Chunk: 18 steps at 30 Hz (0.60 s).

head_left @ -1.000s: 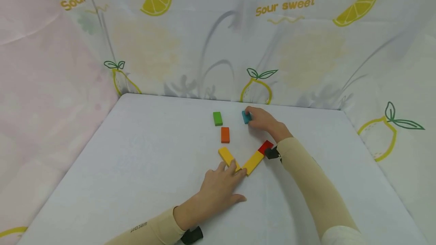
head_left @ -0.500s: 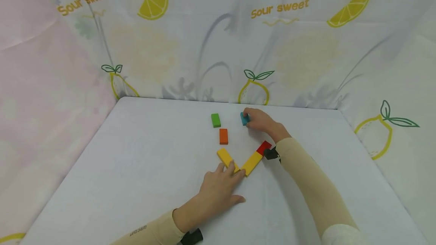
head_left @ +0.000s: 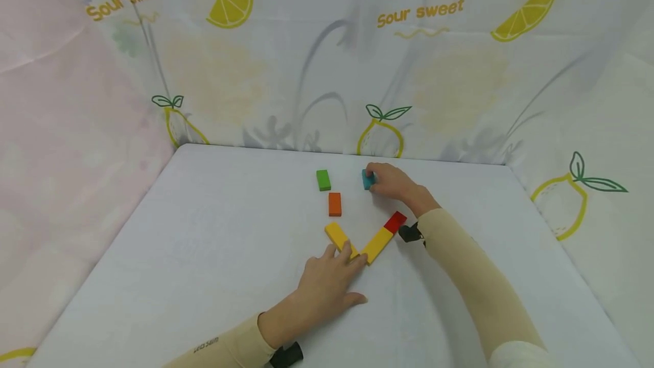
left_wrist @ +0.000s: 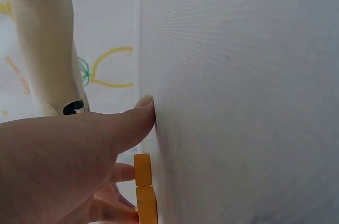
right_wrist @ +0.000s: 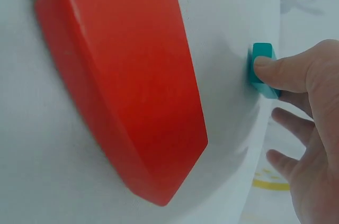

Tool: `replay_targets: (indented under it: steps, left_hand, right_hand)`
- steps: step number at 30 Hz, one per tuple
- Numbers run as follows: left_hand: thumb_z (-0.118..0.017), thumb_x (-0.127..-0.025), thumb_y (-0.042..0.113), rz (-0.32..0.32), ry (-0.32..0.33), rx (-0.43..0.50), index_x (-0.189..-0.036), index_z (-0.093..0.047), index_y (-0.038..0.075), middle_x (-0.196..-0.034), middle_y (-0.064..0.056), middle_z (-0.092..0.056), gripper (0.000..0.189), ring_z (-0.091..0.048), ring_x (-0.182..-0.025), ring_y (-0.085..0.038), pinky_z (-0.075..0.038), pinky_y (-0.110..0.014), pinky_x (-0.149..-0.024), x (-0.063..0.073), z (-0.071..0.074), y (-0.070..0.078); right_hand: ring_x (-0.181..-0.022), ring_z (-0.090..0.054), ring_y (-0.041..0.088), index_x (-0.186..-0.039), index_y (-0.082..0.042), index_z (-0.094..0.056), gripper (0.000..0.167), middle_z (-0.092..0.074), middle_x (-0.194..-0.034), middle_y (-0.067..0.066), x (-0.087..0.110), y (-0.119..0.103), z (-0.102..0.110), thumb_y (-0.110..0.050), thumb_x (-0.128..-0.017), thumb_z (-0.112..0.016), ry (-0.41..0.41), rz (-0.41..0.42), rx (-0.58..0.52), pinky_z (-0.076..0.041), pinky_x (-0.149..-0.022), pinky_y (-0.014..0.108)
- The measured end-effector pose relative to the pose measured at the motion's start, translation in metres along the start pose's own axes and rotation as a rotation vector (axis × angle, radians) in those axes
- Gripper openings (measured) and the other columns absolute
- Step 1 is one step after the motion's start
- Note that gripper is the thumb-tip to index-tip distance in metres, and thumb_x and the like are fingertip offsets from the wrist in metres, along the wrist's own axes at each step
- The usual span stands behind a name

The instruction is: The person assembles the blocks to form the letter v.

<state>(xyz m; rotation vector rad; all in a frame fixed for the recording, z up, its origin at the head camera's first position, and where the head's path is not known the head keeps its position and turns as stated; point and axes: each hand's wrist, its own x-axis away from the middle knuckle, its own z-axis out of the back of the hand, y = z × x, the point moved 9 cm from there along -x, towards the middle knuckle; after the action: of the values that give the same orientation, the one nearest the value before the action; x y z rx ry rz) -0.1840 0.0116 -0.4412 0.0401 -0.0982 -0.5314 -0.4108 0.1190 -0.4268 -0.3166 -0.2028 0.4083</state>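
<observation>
At the far side of the white table my right hand (head_left: 394, 182) pinches a teal block (head_left: 366, 179); in the right wrist view the thumb lies on the teal block (right_wrist: 262, 65). My left hand (head_left: 327, 284) is spread low over the table, its fingertips touching two yellow blocks that meet in a V: a left one (head_left: 336, 235) and a right one (head_left: 377, 247). The left one is partly hidden by the fingers. A red block (head_left: 395, 222) continues the right arm of the V, and it looms large in the right wrist view.
An orange block (head_left: 334, 204) lies beyond the left yellow block, with a green block (head_left: 323, 180) farther back. The white table (head_left: 204, 231) ends at a lemon-printed cloth backdrop (head_left: 286, 84). My right forearm (head_left: 467, 277) passes over the table's right part.
The head view has shifted slightly. Both hands keep nearly the same places, the right still pinching the teal block and the left still touching the yellow blocks.
</observation>
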Motion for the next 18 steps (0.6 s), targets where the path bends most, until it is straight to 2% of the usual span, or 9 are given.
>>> replay_targets:
  steps: [10,18]
  left_hand:
    - [-0.064,-0.081,0.072,-0.001,0.003,-0.002,-0.146,-0.046,0.035,-0.150,-0.005,-0.049,0.077,-0.052,-0.116,-0.024,-0.048,-0.028,-0.057,0.001,0.000,0.000]
    - [-0.064,-0.081,0.071,0.005,0.000,0.004,-0.146,-0.046,0.036,-0.151,-0.005,-0.049,0.076,-0.052,-0.118,-0.025,-0.047,-0.029,-0.056,0.000,-0.001,0.000]
  right_hand:
    - [-0.108,-0.053,0.028,-0.121,-0.007,-0.057,0.031,-0.062,-0.124,0.012,0.012,0.000,0.004,-0.014,-0.092,-0.064,0.009,0.047,0.026,-0.047,-0.104,0.046]
    - [-0.110,-0.052,0.028,-0.120,-0.008,-0.057,0.030,-0.061,-0.125,0.011,0.020,0.006,0.009,-0.015,-0.092,-0.064,0.018,0.053,0.052,-0.045,-0.105,0.046]
